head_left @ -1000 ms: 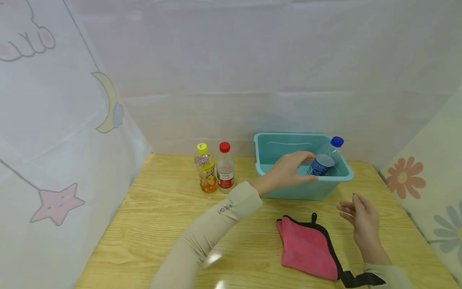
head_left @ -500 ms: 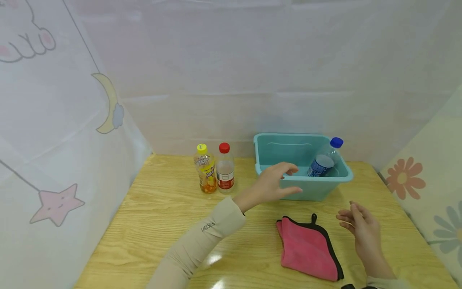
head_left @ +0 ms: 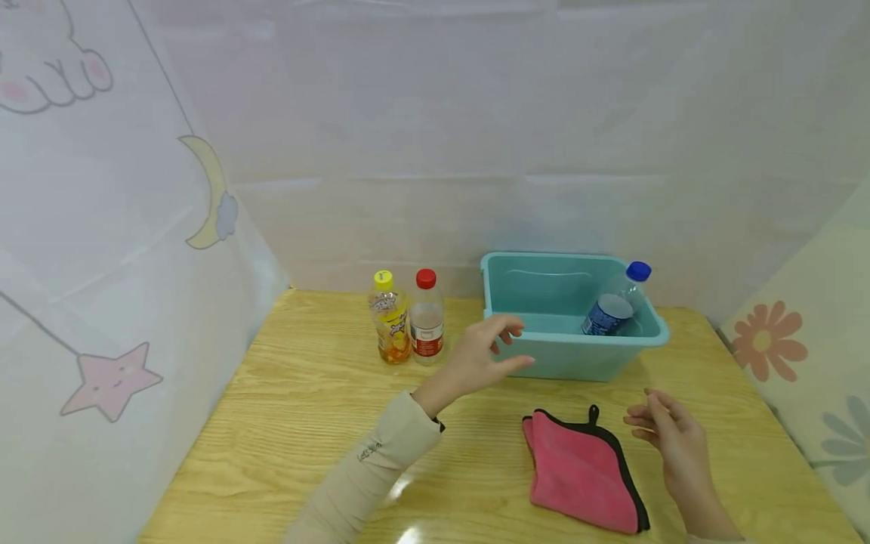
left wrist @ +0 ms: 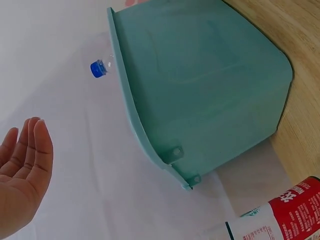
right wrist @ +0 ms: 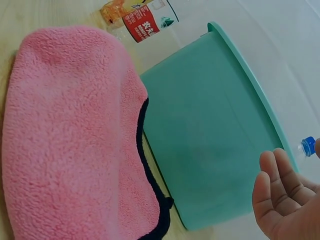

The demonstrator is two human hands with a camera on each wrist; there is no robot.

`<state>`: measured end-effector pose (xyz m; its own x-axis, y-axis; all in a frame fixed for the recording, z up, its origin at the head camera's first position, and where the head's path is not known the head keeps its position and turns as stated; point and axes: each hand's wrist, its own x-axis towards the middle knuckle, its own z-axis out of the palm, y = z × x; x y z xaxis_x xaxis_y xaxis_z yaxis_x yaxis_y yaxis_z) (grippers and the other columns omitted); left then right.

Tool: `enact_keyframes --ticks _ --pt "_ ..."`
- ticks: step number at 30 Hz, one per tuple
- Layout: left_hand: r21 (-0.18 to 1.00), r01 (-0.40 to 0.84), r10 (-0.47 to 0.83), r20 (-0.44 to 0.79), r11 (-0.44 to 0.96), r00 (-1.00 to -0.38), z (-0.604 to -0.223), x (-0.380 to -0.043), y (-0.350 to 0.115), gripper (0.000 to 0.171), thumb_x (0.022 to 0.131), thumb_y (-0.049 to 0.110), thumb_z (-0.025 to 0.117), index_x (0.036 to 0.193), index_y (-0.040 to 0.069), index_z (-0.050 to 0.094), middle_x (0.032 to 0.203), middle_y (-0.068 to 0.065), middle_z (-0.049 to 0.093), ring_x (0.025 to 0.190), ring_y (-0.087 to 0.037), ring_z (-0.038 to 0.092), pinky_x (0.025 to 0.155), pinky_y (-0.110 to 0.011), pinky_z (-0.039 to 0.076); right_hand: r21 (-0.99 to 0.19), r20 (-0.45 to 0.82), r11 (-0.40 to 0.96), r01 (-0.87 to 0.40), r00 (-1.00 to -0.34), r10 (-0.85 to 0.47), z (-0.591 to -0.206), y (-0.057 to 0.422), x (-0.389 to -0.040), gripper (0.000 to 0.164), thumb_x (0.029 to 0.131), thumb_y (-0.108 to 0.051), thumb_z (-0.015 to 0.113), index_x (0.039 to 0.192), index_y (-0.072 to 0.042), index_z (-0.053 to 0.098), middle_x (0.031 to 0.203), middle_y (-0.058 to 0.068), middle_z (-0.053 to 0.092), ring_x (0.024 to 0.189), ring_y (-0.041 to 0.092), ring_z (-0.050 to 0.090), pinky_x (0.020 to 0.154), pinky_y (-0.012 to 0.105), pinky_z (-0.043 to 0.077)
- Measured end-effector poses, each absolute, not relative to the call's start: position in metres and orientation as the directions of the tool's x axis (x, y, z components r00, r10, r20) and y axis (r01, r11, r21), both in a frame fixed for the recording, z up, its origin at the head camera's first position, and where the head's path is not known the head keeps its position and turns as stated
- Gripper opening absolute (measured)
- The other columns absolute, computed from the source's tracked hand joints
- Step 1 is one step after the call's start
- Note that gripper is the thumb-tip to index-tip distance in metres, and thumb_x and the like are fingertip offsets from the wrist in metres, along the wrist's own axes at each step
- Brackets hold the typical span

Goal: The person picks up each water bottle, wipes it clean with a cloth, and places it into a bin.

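Observation:
My left hand (head_left: pixel 476 355) is in the air in front of the teal bin (head_left: pixel 564 355), its fingers loosely bent and holding nothing. Inside that bin a clear bottle with a blue cap and blue label (head_left: pixel 612 306) leans against the right end, its neck above the rim. To the right of a folded pink cloth (head_left: pixel 584 472) with black edging, my right hand (head_left: pixel 680 442) hovers with relaxed fingers and nothing in it. In the right wrist view the pink cloth (right wrist: pixel 75 135) looms close, and the right hand (right wrist: pixel 290 200) shows at the lower right.
Left of the bin two bottles stand upright side by side: one with a yellow cap and orange contents (head_left: pixel 390 325), one with a red cap and red-white label (head_left: pixel 427 325). The wooden table (head_left: pixel 292 423) meets a pale printed curtain (head_left: pixel 381 151) behind and at both sides.
My left hand has drawn back from the blue-capped bottle, leftward and toward me, out of the bin. The right hand has shifted slightly left and nearer. The bottle stays leaning in the bin.

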<state>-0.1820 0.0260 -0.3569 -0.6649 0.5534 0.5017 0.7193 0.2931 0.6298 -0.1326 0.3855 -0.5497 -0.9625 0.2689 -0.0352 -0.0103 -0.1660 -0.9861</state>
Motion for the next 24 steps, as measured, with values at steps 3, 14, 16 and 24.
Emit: enact_keyframes --ticks 3,14,16,24 --pt "0.621 0.725 0.534 0.520 0.300 -0.666 -0.362 -0.183 0.020 0.041 0.080 0.019 0.071 0.113 0.002 0.054 0.099 -0.010 0.060 0.083 -0.014 0.055 0.066 -0.019 0.048 -0.991 -0.041 -0.136 0.007 -0.967 0.253 -0.551 0.381 -0.131 0.056 0.091 -0.032 0.054 0.135 -0.002 0.039 0.092 0.005 0.067 0.081 0.016 0.066 0.063 0.029 0.055" --pt "0.580 0.712 0.450 0.554 0.395 -0.701 -0.382 -0.186 -0.007 0.039 0.076 0.017 0.074 0.107 0.001 0.057 0.094 -0.007 0.061 0.079 -0.018 0.057 0.062 -0.024 0.051 -0.981 -0.062 0.174 0.084 -0.989 0.133 -0.506 0.339 -0.110 0.048 0.094 -0.033 0.049 0.129 -0.001 0.046 0.088 0.002 0.066 0.080 0.013 0.065 0.066 0.027 0.054" --pt "0.576 0.710 0.443 0.556 0.405 -0.703 -0.386 -0.186 -0.011 0.039 0.076 0.017 0.075 0.107 0.002 0.057 0.095 -0.008 0.061 0.079 -0.018 0.057 0.061 -0.026 0.051 -0.977 -0.067 0.198 0.086 -0.993 0.099 -0.487 0.326 -0.103 0.043 0.095 -0.029 0.048 0.127 -0.001 0.048 0.087 0.004 0.065 0.079 0.015 0.064 0.066 0.029 0.053" --pt "0.586 0.689 0.419 0.547 0.427 -0.725 -0.399 -0.184 -0.027 0.042 0.076 0.018 0.075 0.110 0.002 0.057 0.096 -0.008 0.061 0.080 -0.018 0.057 0.063 -0.024 0.050 -0.884 -0.188 0.437 0.166 -0.982 -0.006 -0.452 0.289 -0.089 0.046 0.094 -0.028 0.052 0.126 0.005 0.046 0.103 0.014 0.063 0.091 0.015 0.061 0.073 0.028 0.051"
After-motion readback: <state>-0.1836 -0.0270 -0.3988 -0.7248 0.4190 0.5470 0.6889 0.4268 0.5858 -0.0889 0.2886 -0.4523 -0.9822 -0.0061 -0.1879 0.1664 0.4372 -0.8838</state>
